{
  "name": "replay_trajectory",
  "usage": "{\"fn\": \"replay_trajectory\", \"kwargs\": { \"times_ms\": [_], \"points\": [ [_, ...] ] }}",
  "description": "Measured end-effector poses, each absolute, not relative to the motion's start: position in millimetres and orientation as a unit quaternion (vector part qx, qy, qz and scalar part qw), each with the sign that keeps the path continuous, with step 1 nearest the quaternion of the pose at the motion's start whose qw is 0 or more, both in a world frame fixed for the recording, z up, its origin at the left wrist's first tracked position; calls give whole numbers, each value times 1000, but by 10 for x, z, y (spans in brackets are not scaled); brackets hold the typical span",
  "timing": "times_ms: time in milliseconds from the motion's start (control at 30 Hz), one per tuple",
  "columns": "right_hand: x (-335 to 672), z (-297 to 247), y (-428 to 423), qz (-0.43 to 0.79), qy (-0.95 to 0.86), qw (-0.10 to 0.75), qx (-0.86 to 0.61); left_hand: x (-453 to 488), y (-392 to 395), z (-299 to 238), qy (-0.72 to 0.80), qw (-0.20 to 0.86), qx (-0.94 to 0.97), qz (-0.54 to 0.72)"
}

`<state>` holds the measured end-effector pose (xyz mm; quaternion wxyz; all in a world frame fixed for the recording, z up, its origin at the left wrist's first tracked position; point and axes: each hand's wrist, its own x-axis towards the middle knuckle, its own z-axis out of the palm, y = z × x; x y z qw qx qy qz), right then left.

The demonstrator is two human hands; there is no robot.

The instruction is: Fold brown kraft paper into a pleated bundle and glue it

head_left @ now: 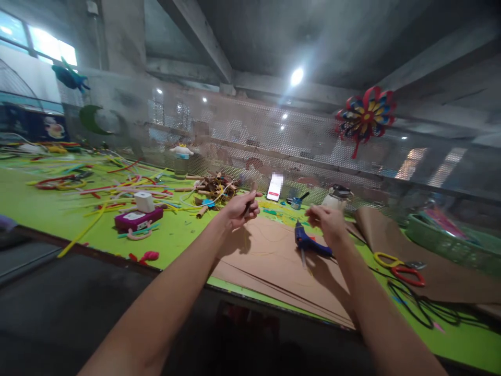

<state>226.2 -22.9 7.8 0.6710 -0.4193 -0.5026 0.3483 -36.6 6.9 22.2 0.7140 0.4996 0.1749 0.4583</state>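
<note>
My left hand (240, 210) is closed around a small brown piece (253, 186) that looks like rolled paper; its tip pokes up above the fingers. To the right, my right hand (327, 223) hovers with its fingers bent together, and whatever they may pinch is too small to make out. A blue glue gun (307, 241) lies below and left of the right hand, on a stack of brown cardboard sheets (258, 256). Thin yellow strands trail over the top sheet. Behind the left hand sits a pile of brown paper rolls (219, 189).
Pipe cleaners (113, 190) spread across the green table (176, 237) at left, near a purple power strip (139, 219). A phone (275, 187) leans against the mesh panel (250, 138). Scissors (403, 267), a black cable (415, 308) and a green basket (438, 240) lie right.
</note>
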Motion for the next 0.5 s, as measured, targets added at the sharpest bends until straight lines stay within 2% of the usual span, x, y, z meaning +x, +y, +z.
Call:
{"fn": "replay_trajectory", "kwargs": {
  "times_ms": [133, 267, 333, 433, 500],
  "points": [
    [1636, 10, -438, 382, -661, 507, -400, -314, 50, 202, 167, 717, 477, 480],
    [1354, -81, -510, 461, -676, 398, -415, -323, 46, 207, 155, 725, 508, 438],
    [1418, -58, -433, 425, -640, 449, -457, -353, 20, 236, 144, 725, 547, 394],
    [1685, 98, -260, 307, -556, 619, -463, -381, -70, 297, 141, 716, 605, 319],
    [1858, 235, -184, 256, -547, 665, -438, -375, -143, 330, 145, 710, 632, 275]
  ]
}}
